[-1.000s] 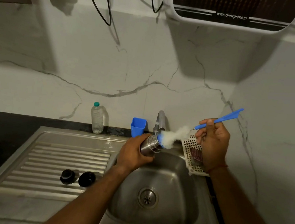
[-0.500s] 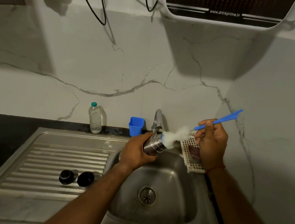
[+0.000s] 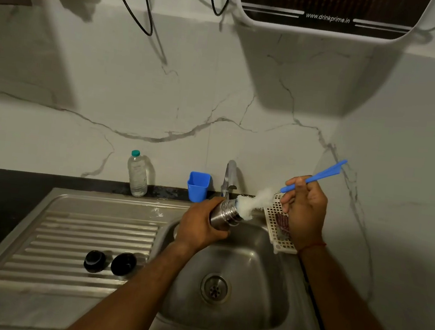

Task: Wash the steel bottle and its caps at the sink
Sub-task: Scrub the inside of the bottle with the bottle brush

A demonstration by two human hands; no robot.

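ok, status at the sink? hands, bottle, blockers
Left hand grips steel bottle over the sink. Right hand holds blue brush, bristles at bottle mouth. Both caps on drainboard. Nothing blocking.

Over the sink basin (image 3: 247, 298) a hand can pass freely. On the drainboard (image 3: 73, 227) two caps (image 3: 95, 260) stand near the front, with room behind them. Tap (image 3: 230, 173), blue cup (image 3: 198, 187) and white basket (image 3: 276, 225) crowd the back rim

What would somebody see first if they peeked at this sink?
The fluffy white brush with a blue handle, held by the right hand, pokes at the mouth of the bottle, which the left hand grips over the sink. Left of that, two black caps sit on the ribbed drainboard.
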